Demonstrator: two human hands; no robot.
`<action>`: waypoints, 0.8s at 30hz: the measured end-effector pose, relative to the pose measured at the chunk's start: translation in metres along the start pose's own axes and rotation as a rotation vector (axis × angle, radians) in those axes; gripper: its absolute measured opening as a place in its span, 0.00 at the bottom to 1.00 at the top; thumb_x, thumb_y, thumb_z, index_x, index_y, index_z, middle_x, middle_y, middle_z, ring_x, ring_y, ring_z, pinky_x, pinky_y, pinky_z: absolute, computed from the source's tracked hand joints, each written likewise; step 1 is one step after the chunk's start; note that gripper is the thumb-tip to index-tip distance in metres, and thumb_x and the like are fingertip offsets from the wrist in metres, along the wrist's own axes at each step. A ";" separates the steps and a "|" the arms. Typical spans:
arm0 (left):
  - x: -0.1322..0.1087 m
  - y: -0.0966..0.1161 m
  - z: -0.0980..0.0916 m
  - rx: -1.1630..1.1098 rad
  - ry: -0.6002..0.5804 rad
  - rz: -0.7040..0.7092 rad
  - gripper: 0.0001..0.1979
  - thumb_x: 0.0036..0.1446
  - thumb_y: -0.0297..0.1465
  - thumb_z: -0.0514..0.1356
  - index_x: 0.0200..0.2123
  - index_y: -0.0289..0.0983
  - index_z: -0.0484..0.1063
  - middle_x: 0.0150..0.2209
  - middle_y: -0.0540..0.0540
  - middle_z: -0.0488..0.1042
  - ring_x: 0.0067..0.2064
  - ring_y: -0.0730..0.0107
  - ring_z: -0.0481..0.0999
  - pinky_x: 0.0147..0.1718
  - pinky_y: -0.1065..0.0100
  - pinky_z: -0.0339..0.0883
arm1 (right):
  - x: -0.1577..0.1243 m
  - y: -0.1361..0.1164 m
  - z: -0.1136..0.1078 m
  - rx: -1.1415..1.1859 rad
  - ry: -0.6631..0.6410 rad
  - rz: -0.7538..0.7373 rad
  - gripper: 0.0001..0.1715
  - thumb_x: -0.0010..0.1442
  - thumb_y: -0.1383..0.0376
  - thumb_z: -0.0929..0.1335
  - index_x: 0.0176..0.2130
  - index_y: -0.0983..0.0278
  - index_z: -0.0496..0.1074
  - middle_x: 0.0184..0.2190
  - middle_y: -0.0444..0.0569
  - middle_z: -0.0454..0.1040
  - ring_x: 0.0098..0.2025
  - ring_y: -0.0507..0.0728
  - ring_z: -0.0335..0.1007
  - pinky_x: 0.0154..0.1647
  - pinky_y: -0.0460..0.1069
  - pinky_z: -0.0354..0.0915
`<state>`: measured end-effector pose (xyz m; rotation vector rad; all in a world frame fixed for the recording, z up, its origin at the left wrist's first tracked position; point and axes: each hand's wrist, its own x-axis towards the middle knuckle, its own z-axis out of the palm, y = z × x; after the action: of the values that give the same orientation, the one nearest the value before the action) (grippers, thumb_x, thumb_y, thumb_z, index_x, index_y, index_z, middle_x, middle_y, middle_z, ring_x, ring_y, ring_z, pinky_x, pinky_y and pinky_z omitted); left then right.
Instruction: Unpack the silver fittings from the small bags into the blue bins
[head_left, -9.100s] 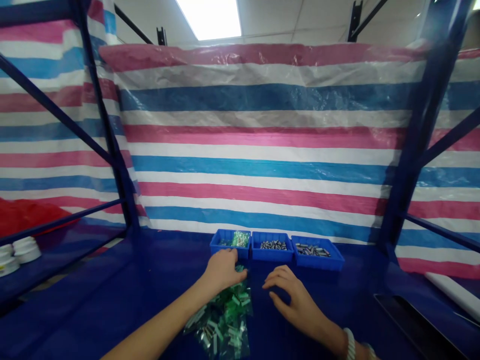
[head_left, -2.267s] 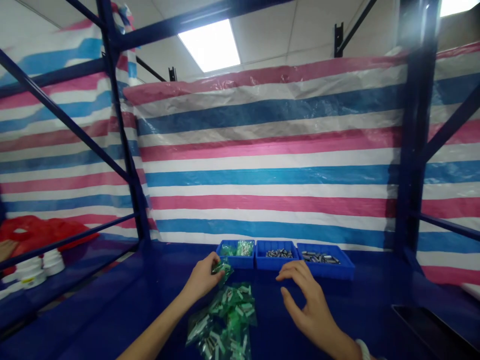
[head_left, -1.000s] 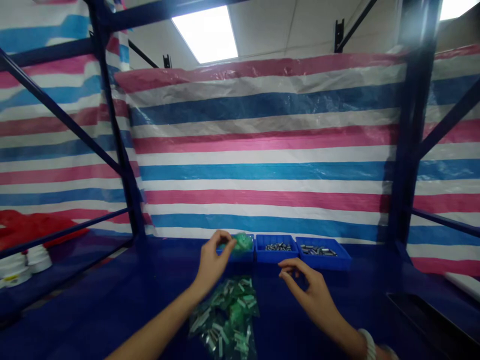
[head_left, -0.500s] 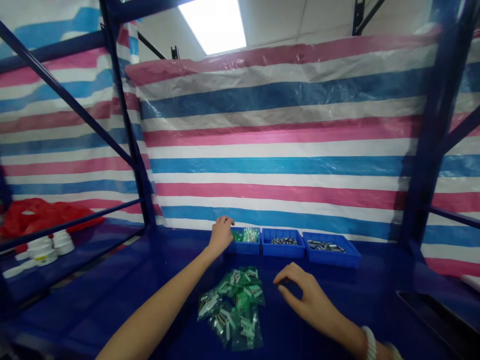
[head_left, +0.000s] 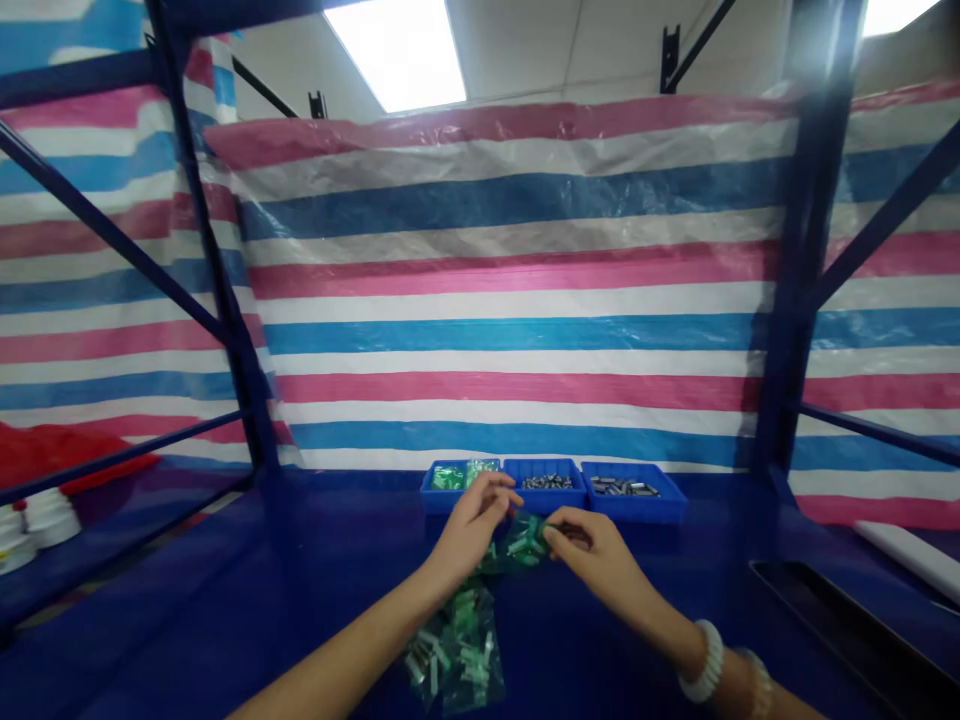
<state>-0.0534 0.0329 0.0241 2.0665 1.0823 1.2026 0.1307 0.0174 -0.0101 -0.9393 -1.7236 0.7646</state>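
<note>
My right hand point(head_left: 592, 555) pinches the edge of a small green-tinted plastic bag point(head_left: 527, 540) with pale pieces inside. Just left of it, my left hand point(head_left: 480, 520) hovers over the bag's upper edge, fingers loosely curved and apart, with nothing visibly gripped. Under and in front of my left wrist lies a pile of similar green bags point(head_left: 469, 650) holding light and metallic parts. My left hand and forearm partly cover the pile.
Behind my hands stand a blue bin with green bags point(head_left: 442, 505), a bin of small metal parts point(head_left: 546, 500) and a bin of longer metal pieces point(head_left: 637, 508). A dark flat object point(head_left: 847, 625) lies at right. Blue posts point(head_left: 795, 300) frame the table.
My left hand has come back from the left bin to the bags. My right hand has moved to a bag and taken hold of it. The view has shifted right.
</note>
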 end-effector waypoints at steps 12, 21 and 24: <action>-0.031 0.000 0.021 -0.326 -0.019 -0.173 0.07 0.54 0.30 0.62 0.33 0.38 0.65 0.30 0.50 0.71 0.30 0.71 0.72 0.28 0.71 0.66 | -0.002 -0.001 -0.009 0.172 -0.060 0.043 0.08 0.50 0.67 0.72 0.33 0.65 0.72 0.28 0.46 0.73 0.30 0.54 0.71 0.31 0.48 0.67; -0.042 -0.002 -0.004 0.496 0.124 1.047 0.10 0.58 0.18 0.55 0.36 0.39 0.69 0.39 0.45 0.76 0.47 0.61 0.71 0.50 0.53 0.66 | -0.028 -0.028 -0.026 -0.770 0.165 -0.965 0.14 0.61 0.77 0.64 0.35 0.59 0.70 0.37 0.44 0.77 0.48 0.57 0.68 0.57 0.62 0.54; -0.032 -0.004 -0.009 0.406 0.188 0.868 0.10 0.57 0.19 0.53 0.36 0.40 0.66 0.39 0.45 0.75 0.44 0.62 0.74 0.45 0.57 0.69 | -0.025 -0.022 -0.024 -0.745 0.174 -0.905 0.16 0.60 0.78 0.62 0.40 0.60 0.69 0.38 0.46 0.77 0.47 0.58 0.68 0.57 0.63 0.54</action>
<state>-0.0725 0.0085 0.0104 2.9398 0.4988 1.6936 0.1530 -0.0136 0.0043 -0.5338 -2.0247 -0.5659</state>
